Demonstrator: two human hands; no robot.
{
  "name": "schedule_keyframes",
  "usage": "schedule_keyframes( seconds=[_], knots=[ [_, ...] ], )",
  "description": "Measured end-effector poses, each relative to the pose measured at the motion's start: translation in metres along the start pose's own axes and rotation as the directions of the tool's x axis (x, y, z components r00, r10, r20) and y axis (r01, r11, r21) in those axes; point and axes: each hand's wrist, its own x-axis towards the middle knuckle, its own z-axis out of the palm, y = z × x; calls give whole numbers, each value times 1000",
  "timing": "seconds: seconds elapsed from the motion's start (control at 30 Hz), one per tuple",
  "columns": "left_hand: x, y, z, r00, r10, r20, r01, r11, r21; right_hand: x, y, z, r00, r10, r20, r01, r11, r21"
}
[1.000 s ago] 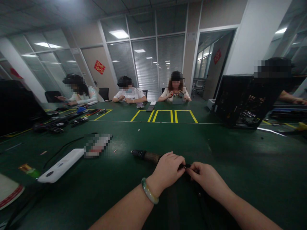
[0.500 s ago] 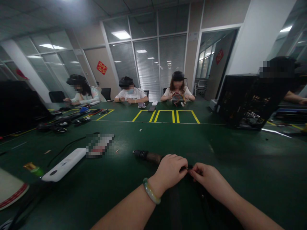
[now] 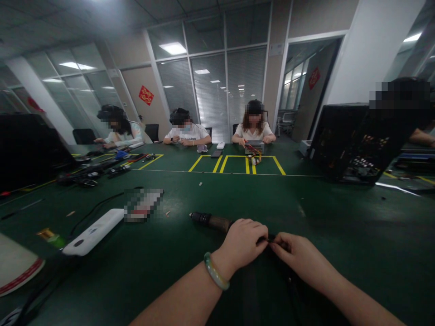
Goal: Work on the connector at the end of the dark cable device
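My left hand [image 3: 242, 243] is closed around a dark cylindrical tool [image 3: 210, 221] that lies on the green table [image 3: 340, 226], its tip pointing left. My right hand [image 3: 299, 258] pinches a small dark part where it meets the left hand's fingertips. The two hands touch there. A dark strap or cable [image 3: 249, 290] runs from under the hands toward me. A pale green bangle [image 3: 215, 271] sits on my left wrist.
A white flat device [image 3: 93, 232] with a black cable lies at the left, beside a blurred-out patch. A black open case [image 3: 353, 145] stands at the right. Three people sit at the far side; tools lie at far left. Yellow tape boxes mark the table.
The view has shifted slightly. My hands stay joined on the tool. The person opposite has lowered a wired object onto the table.
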Motion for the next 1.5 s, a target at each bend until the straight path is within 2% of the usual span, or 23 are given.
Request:
schedule_keyframes(
  seconds=[0.43, 0.8, 1.5],
  knots=[
    [1, -2, 3, 1000, -9, -2, 9, 1000, 9, 1, -2, -1, 999, 5, -35, -7, 997, -72],
    [1, -1, 2, 1000, -14, -4, 14, 1000, 2, 0, -4, -1, 1000, 22, -7, -23, 997, -76],
    [0, 0, -1, 1000, -3, 7, 3, 1000, 28, 1, -1, 3, 998, 19, -62, -24, 996, -85]
  ],
)
